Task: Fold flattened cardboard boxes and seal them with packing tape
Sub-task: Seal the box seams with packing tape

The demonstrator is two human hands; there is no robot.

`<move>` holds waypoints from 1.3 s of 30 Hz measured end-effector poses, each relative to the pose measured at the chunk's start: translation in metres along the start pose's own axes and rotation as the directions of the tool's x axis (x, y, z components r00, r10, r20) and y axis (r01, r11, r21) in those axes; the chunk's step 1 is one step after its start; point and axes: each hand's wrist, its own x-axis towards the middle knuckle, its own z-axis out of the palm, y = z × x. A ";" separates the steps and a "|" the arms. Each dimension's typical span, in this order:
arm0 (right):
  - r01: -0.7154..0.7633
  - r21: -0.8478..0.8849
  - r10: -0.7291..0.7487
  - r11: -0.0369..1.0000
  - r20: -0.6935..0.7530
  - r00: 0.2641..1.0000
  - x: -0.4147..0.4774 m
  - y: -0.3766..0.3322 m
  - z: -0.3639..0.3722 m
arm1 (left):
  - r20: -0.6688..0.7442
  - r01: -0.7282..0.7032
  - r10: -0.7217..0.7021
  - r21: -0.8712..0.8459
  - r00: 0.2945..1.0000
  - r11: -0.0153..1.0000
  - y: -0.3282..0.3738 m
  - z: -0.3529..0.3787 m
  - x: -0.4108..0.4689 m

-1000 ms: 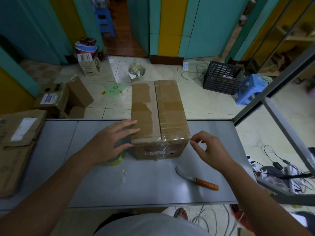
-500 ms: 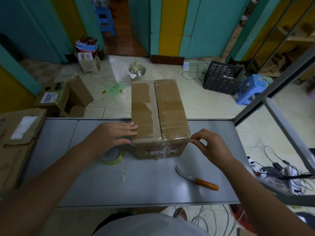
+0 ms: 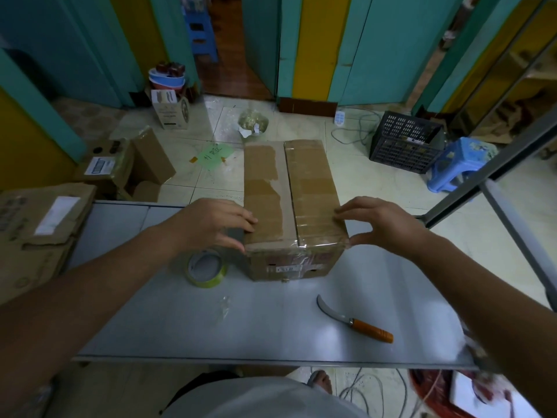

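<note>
While the left hand [image 3: 211, 224] and the right hand [image 3: 382, 224] press its near top edges, the cardboard box [image 3: 289, 188] stands at the far edge of the bench [image 3: 271, 327].
Fingers [image 3: 245, 220] lie almost straight, clasping nothing; the box seems stiff and light, best held by both side walls.

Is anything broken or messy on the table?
The cardboard box has a ragged, lighter patch on its left top flap, as if old tape tore the paper off. Clear tape over its near edge looks wrinkled. A crumpled tape scrap lies on the table.
</note>
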 end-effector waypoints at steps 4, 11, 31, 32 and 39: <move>-0.056 0.057 0.054 0.997 0.023 0.998 -0.008 -0.003 0.001 | 0.059 0.090 -0.087 -0.050 0.994 0.995 0.006 -0.003 -0.010; -0.044 0.075 0.048 0.996 -0.048 0.998 -0.015 0.005 0.011 | -0.035 0.170 -0.176 -0.123 0.984 0.978 0.015 0.017 -0.019; -0.064 -0.114 0.092 0.991 0.258 0.962 0.026 -0.020 -0.014 | 0.086 0.257 -0.252 -0.052 0.964 0.965 0.035 0.001 -0.001; -0.059 -0.096 0.081 0.994 0.247 0.966 0.026 -0.021 -0.013 | 0.072 0.259 -0.256 -0.035 0.964 0.965 0.038 0.002 0.001; -0.021 -0.056 0.028 0.998 0.117 0.993 0.006 -0.019 -0.004 | -0.020 0.309 -0.310 -0.044 0.950 0.950 0.054 0.019 0.004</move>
